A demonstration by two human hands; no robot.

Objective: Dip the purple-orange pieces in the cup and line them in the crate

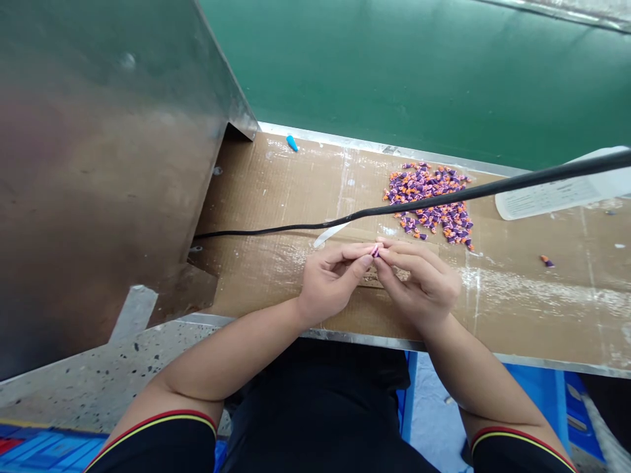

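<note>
Between the fingertips of my left hand [332, 279] and my right hand [419, 279] is a tiny purple and pink piece [375, 251]. Both hands pinch it, thumbs and forefingers nearly meeting, just above the cardboard table cover [261, 276]. Fingers hide most of the piece, so its full shape cannot be made out. Beyond my right hand lies a spread pile of small purple, orange and pink pieces [434, 203]. One similar loose piece [547, 261] rests apart on the right.
A black cable [305, 226] crosses above the table from left to right, passing over the pile. On the left stands a large metal housing [108, 164]. A small blue cone [292, 143] lies near the back edge; a white translucent bottle [557, 190] lies at right. Behind runs a green surface [419, 79].
</note>
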